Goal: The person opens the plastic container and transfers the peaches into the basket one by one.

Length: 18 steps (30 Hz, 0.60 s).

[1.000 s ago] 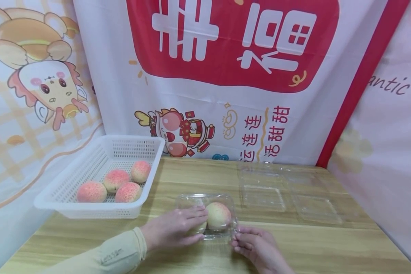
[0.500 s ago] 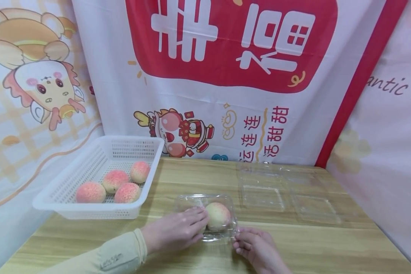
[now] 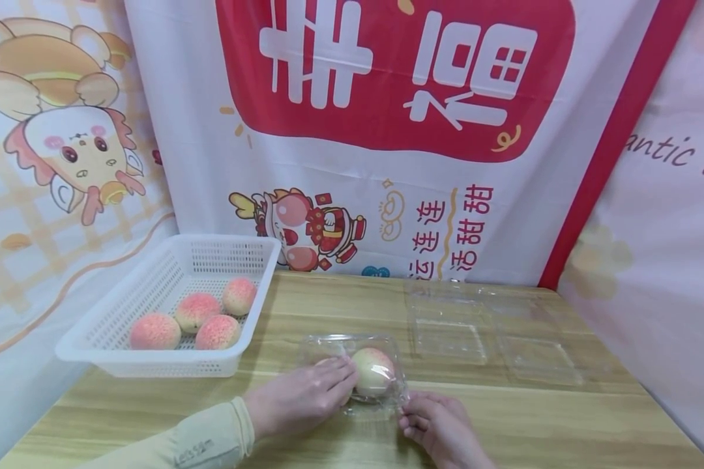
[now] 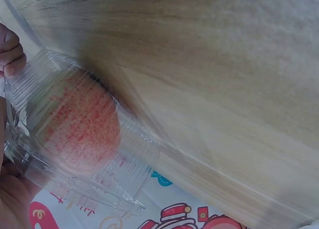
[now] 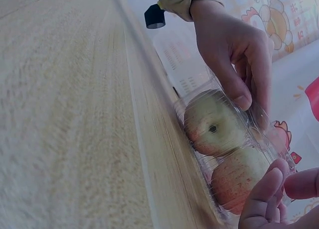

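A clear plastic clamshell box (image 3: 330,338) with two pink-speckled peaches sits near the front middle of the table. The right-hand peach (image 3: 374,372) shows through the lid; the other peach (image 5: 214,122) is largely covered by my left hand (image 3: 299,396) in the head view. That hand lies over the left front of the box, its thumb at the upper front edge and its fingers on the lid. At the front right corner, my right hand (image 3: 440,426) pinches the box's edge between thumb and fingers. Whether the lid is fully fastened cannot be seen.
To the left stands a white perforated basket (image 3: 152,355) with several more peaches (image 3: 155,331). Clear plastic boxes (image 3: 452,342) lie at the back right, faint against the wood table (image 3: 534,417). Printed cloth (image 3: 305,156) hangs behind and at both sides.
Both hands stay at the box. My left fingers have bent a little and shifted slightly on the lid; a bright reflection now shows over the right-hand peach.
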Tool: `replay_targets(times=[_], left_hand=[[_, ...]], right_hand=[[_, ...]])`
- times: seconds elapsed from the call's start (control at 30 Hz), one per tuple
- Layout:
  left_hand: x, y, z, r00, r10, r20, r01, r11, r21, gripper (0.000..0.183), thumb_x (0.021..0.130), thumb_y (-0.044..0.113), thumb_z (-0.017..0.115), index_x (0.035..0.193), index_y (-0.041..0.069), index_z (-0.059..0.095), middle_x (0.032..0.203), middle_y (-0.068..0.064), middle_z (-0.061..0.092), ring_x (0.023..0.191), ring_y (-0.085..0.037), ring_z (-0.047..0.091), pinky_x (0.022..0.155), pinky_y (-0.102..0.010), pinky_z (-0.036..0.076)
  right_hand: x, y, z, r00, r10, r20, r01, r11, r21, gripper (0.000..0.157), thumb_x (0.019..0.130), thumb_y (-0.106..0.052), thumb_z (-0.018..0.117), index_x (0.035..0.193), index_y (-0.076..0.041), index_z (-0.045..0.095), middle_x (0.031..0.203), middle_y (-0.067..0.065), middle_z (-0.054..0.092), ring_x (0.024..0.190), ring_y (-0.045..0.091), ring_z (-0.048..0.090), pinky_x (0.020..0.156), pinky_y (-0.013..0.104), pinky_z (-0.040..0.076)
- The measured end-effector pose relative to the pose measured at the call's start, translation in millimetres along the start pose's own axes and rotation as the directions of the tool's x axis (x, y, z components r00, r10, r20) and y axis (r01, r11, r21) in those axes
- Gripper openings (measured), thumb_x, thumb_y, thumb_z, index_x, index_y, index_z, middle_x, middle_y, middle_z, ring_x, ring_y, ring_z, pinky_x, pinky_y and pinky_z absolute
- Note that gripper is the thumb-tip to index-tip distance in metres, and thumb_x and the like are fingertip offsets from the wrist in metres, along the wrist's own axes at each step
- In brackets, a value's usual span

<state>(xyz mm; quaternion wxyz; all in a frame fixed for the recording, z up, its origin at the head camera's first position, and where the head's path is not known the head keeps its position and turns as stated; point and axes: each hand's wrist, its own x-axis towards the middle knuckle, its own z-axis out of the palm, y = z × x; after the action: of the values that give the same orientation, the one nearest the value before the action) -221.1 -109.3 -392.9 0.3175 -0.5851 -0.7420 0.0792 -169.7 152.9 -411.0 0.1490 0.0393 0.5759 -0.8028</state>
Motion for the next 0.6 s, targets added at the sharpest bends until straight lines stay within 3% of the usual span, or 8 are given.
replay_targets(times=[0.13,0.2,0.27,0.33,0.4,0.47,0.53,0.6], left_hand=[[-0.6,-0.4,0.8,1.000,0.003,-0.019,-0.003,1.000,0.001,0.052,0.106,0.006,0.014,0.122,-0.006,0.062,0.120,-0.022,0.064,0.112,-0.029,0.063,0.095,-0.035,0.049],[-0.4,-3.0,0.2,0.997,-0.043,-0.058,0.038,0.996,-0.080,0.040,0.104,0.004,0.026,0.121,-0.007,0.061,0.116,-0.020,0.066,0.106,-0.027,0.066,0.092,-0.030,0.051],[1.1,-8.5,-1.6,0.983,-0.129,-0.128,0.104,0.977,-0.185,0.029,0.099,0.000,0.041,0.119,-0.008,0.060,0.110,-0.019,0.068,0.098,-0.025,0.068,0.086,-0.027,0.054],[4.2,-16.2,-4.8,0.953,-0.241,-0.186,0.175,0.933,-0.314,0.027,0.093,0.000,0.056,0.118,-0.008,0.060,0.104,-0.018,0.070,0.090,-0.022,0.070,0.079,-0.023,0.056],[8.6,-24.6,-8.5,0.922,-0.328,-0.207,0.226,0.888,-0.400,0.030,0.092,0.002,0.062,0.120,-0.008,0.062,0.103,-0.017,0.071,0.087,-0.021,0.071,0.075,-0.022,0.056],[13.4,-31.1,-11.9,0.908,-0.383,-0.171,0.263,0.837,-0.480,0.031,0.093,0.008,0.065,0.121,-0.006,0.063,0.102,-0.014,0.072,0.083,-0.014,0.070,0.073,-0.019,0.056],[17.4,-35.8,-14.7,0.904,-0.412,-0.110,0.294,0.788,-0.541,0.030,0.097,0.014,0.064,0.122,-0.003,0.065,0.103,-0.010,0.072,0.076,-0.006,0.066,0.073,-0.016,0.054],[20.4,-39.3,-17.4,0.892,-0.450,-0.045,0.333,0.721,-0.608,0.030,0.098,0.016,0.063,0.123,0.000,0.066,0.103,-0.007,0.072,0.064,0.002,0.057,0.065,-0.012,0.052]], right_hand=[[1.0,0.7,0.4,1.000,-0.003,-0.004,0.003,1.000,0.003,0.010,0.090,0.002,0.058,0.098,0.008,0.060,0.082,0.007,0.061,0.073,0.013,0.061,0.068,0.022,0.053],[1.5,1.3,-0.2,1.000,-0.003,-0.013,0.003,1.000,0.001,0.006,0.089,0.002,0.057,0.093,0.006,0.061,0.081,0.007,0.061,0.072,0.014,0.060,0.067,0.022,0.053],[1.9,1.9,-1.1,1.000,0.001,-0.019,-0.001,1.000,0.002,0.005,0.088,0.002,0.057,0.088,0.003,0.062,0.081,0.007,0.060,0.072,0.014,0.060,0.067,0.022,0.052],[2.0,2.0,-1.9,1.000,0.004,-0.021,-0.004,1.000,0.001,0.006,0.087,0.002,0.057,0.085,0.000,0.063,0.080,0.007,0.060,0.072,0.015,0.060,0.067,0.022,0.052],[1.9,1.9,-2.7,1.000,0.008,-0.018,-0.008,1.000,0.000,0.008,0.087,0.001,0.057,0.084,-0.001,0.064,0.080,0.007,0.060,0.073,0.015,0.060,0.068,0.022,0.052],[1.4,1.6,-3.1,1.000,0.011,-0.015,-0.011,1.000,-0.006,0.007,0.088,0.000,0.058,0.085,-0.001,0.065,0.081,0.007,0.061,0.074,0.015,0.060,0.069,0.023,0.052],[1.1,1.6,-3.5,1.000,0.014,-0.017,-0.014,1.000,-0.007,0.007,0.088,-0.002,0.058,0.088,0.001,0.065,0.082,0.007,0.062,0.075,0.015,0.060,0.069,0.023,0.052],[0.9,1.5,-3.8,1.000,0.021,-0.022,-0.021,1.000,-0.009,0.009,0.089,-0.003,0.059,0.091,0.003,0.065,0.083,0.007,0.062,0.075,0.016,0.061,0.070,0.023,0.052]])
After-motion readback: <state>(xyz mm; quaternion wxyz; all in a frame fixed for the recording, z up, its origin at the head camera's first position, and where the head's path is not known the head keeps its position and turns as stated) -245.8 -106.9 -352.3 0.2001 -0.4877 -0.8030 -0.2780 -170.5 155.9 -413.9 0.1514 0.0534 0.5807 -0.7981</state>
